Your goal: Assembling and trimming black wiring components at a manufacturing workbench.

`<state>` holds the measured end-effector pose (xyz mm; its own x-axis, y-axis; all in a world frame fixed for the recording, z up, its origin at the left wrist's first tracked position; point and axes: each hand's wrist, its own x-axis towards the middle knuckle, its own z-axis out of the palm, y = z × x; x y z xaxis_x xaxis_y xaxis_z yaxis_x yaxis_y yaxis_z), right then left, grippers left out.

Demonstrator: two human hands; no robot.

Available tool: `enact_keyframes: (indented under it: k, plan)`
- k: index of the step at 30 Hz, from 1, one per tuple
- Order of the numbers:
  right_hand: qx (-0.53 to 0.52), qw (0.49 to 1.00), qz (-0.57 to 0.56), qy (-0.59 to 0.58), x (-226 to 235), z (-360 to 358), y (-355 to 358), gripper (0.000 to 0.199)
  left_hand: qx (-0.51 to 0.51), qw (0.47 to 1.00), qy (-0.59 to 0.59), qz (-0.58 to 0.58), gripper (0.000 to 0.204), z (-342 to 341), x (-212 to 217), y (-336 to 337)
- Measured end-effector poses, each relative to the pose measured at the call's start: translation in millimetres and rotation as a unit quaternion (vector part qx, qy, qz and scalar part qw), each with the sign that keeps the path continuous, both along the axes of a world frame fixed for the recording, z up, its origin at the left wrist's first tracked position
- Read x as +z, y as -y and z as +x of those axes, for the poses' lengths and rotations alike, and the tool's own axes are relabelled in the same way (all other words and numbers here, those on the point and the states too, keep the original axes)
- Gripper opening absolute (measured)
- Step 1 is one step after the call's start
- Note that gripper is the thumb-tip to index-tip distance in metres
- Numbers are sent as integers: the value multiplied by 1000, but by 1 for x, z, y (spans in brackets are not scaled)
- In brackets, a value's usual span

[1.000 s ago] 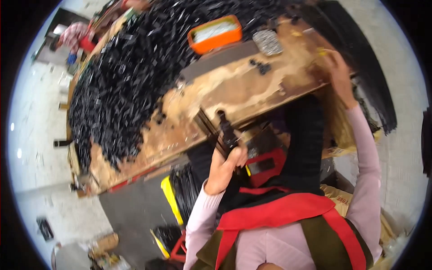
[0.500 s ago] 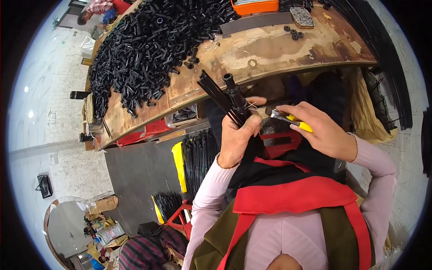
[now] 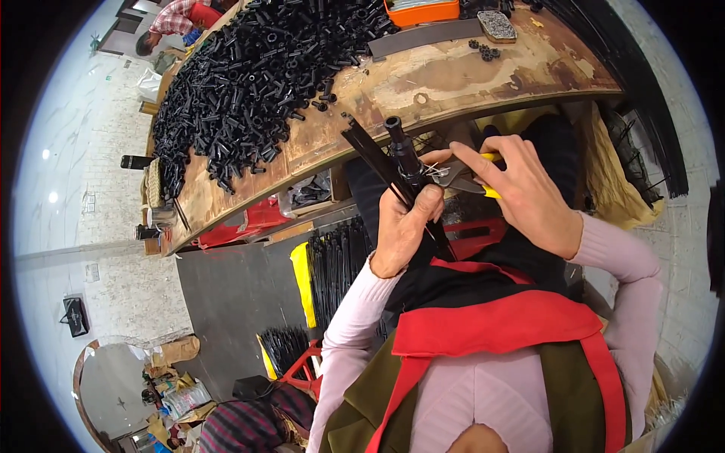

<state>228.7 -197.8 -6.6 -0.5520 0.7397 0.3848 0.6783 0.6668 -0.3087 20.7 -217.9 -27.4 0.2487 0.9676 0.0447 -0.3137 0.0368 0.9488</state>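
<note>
My left hand (image 3: 400, 238) is closed around a slanting bundle of thin black rods (image 3: 362, 147) and a stepped black plastic tube (image 3: 404, 155) with an open round end. Beside its thumb, several thin pale slivers (image 3: 436, 171) stick out in different directions; what they are made of is too small to tell. My right hand (image 3: 529, 192) grips yellow-handled pliers (image 3: 467, 183), handles spread apart. Their metal jaws reach the slivers next to my left fingers. Whether the jaws bite on any sliver cannot be made out. Black material below my left hand is partly hidden against my dark clothing.
A large heap of black plastic tubes (image 3: 234, 98) covers the left of the wooden table (image 3: 445, 79). Beyond lie a grey strip (image 3: 427, 39), an orange box (image 3: 423, 13) and small black rings (image 3: 483, 51). More black rods (image 3: 336, 264) stand below left. Another person (image 3: 177, 19) is at far left.
The pliers have turned and moved left, their jaws now at the slivers. Their handles are spread wider, and my right fingers have stretched out. My left hand keeps its hold, shifted slightly.
</note>
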Motion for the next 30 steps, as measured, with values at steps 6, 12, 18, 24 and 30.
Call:
enact_keyframes:
  k: [6,12,18,24,30]
  plan:
    - [109,984,49,130,32,22,-26,56,-19,1000,9,18,56,-8,-2,-8]
    - [96,766,-618,-146,45,10,-1,43,-63,998,-16,-11,38,-14,-1,-7]
    - [84,981,170,50,39,18,-33,44,0,1000,17,-3,43,-9,-8,-18]
    - [66,594,-800,-54,72,15,-39,36,-123,991,59,-4,45,-21,-15,-21]
    - [143,977,96,124,61,13,-49,31,-49,997,64,-21,45,-20,-17,-25]
